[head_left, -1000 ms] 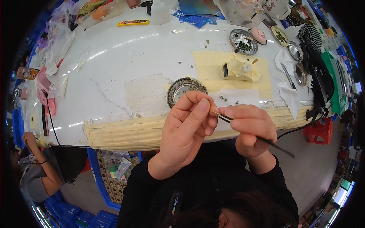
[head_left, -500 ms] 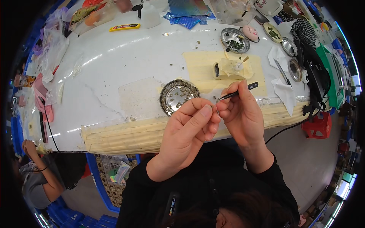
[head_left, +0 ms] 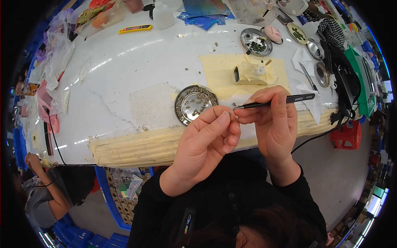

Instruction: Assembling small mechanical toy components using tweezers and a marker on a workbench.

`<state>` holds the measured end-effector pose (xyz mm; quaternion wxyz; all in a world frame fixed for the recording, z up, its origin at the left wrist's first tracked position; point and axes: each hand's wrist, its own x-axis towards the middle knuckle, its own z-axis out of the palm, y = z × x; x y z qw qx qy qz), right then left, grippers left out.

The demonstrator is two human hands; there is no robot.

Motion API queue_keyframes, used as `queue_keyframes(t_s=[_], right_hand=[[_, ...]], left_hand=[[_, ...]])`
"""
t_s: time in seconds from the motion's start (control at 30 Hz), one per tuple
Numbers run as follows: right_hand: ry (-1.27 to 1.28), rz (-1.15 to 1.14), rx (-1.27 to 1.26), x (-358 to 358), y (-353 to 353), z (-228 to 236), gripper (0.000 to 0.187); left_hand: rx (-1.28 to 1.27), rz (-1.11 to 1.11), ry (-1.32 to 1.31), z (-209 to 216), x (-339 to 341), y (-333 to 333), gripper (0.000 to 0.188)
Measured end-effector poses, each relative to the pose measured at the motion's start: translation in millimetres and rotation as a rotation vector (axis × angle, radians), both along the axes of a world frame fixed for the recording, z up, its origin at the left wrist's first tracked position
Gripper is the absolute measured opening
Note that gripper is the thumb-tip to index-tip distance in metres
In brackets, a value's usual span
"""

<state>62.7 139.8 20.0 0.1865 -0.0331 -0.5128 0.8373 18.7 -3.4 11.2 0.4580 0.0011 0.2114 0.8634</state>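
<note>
Black tweezers (head_left: 289, 99) lie across the fingers of my right hand (head_left: 273, 120), which is closed on them. Their tips point left, toward the fingertips of my left hand (head_left: 206, 144). My left thumb and forefinger are pinched together around something too small to make out. Just behind that hand stands a round metal dish (head_left: 191, 108) with many tiny greenish-brown pieces in it. Beyond my right hand, a small box-shaped stand (head_left: 248, 76) wrapped in yellow tape bears a white lump with a thin stick.
Farther right stand a metal dish (head_left: 250, 38) of dark green pieces, a pale dish (head_left: 296, 32) and a white tissue (head_left: 309, 99) beneath a pen-like tool. A yellow cutter (head_left: 135, 29) lies at the back left. Another person's arm (head_left: 56, 194) is at the far left, beside the table.
The tweezers have swung to lie flatter, showing more of their length. My right hand has turned and shifted slightly right, while my left hand has barely moved.
</note>
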Motion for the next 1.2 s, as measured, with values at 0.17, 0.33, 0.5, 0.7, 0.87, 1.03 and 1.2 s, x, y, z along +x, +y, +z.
queue_keyframes(t_s=[0.17,0.33,0.5,0.7,0.87,1.03,1.2], right_hand=[[0.012,0.000,0.208,-0.2,1.9,3.1,0.034],[0.011,0.011,0.238,-0.5,3.1,4.2,0.033],[0.006,0.036,0.133,-2.1,5.3,4.9,0.032],[-0.049,0.063,0.157,-1.8,6.6,2.9,0.033],[-0.052,0.070,0.164,-2.1,6.3,3.5,0.033],[-0.049,0.075,0.172,-2.5,6.5,3.2,0.032],[0.029,0.035,0.165,-2.1,5.6,0.4,0.031]], left_hand=[[0.061,-0.047,-0.059,-1.0,-1.5,0.3,0.015],[0.106,-0.072,-0.087,-1.8,-3.3,0.3,0.016],[0.110,-0.081,-0.106,-1.0,-3.5,0.0,0.017],[0.111,-0.076,-0.101,-2.4,-3.3,0.8,0.017],[0.115,-0.072,-0.112,-1.6,-3.1,0.2,0.017],[0.113,-0.068,-0.125,-2.3,-2.6,0.3,0.017],[0.119,-0.069,-0.149,-0.6,-3.1,0.6,0.018]])
